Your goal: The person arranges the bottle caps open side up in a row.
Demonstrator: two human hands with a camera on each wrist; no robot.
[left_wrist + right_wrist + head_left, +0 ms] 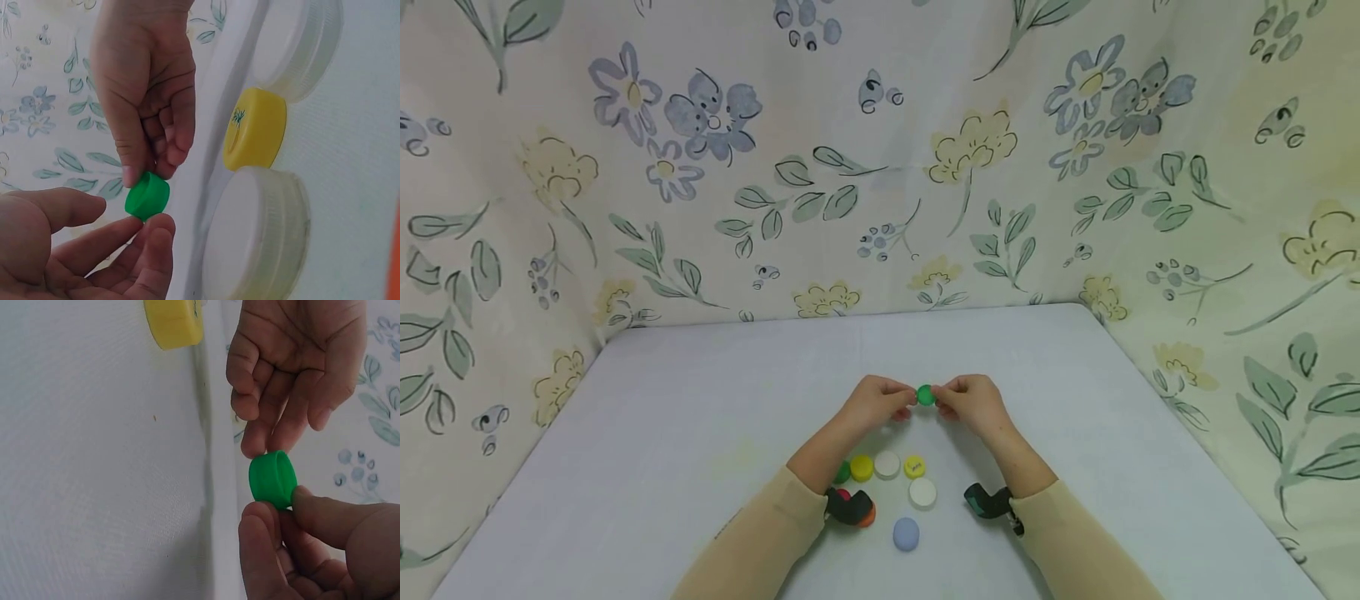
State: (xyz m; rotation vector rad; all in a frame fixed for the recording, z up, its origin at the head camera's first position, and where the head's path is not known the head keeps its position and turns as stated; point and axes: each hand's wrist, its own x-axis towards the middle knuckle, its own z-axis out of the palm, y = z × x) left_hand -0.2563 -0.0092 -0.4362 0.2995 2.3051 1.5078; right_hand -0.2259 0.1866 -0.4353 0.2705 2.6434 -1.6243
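A green bottle cap [926,395] is held up above the white table between both hands. My right hand [976,403] pinches it between thumb and fingers; the right wrist view shows the hollow side of the green cap [273,479] turned toward the right thumb. Fingertips of my left hand [876,402] touch the cap from the other side. In the left wrist view the left hand [94,250] has its thumb raised apart from the cap, its fingers loosely bent.
Nearer me lie a yellow cap [861,467], white caps [887,464], a smaller printed yellow cap [914,467] and a blue cap [906,534]. Another green cap [841,472], a red cap [843,494] and an orange cap [868,517] are partly hidden by the left arm. Flowered cloth [880,167] surrounds the table.
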